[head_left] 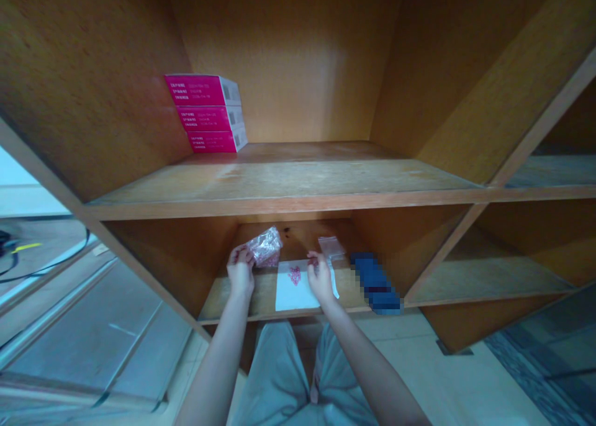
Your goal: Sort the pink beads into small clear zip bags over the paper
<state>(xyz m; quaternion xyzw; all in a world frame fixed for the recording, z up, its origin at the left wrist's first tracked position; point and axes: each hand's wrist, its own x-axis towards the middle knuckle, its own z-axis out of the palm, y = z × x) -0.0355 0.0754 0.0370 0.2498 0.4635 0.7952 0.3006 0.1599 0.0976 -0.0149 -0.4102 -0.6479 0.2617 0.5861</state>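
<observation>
My left hand [241, 271] is closed on the edge of a crinkled clear plastic bag [266, 244] with small pink pieces inside, at the left of the lower shelf. Beside it lies a white sheet of paper [289, 294] bearing a little heap of pink pieces [295, 276]. Over the sheet's right side hangs my right hand [319, 278], its fingers curled together; whatever they may hold is too small to make out. Just behind that hand is a small, flat clear plastic bag [331, 247].
A dark blue pixelated object [376, 283] lies right of the sheet, at the shelf's front edge. Above, the upper wooden shelf [288, 181] overhangs my hands and carries a stack of pink boxes [209, 118]. Wooden side walls bound the compartment. Glass panels [93, 345] stand at the lower left.
</observation>
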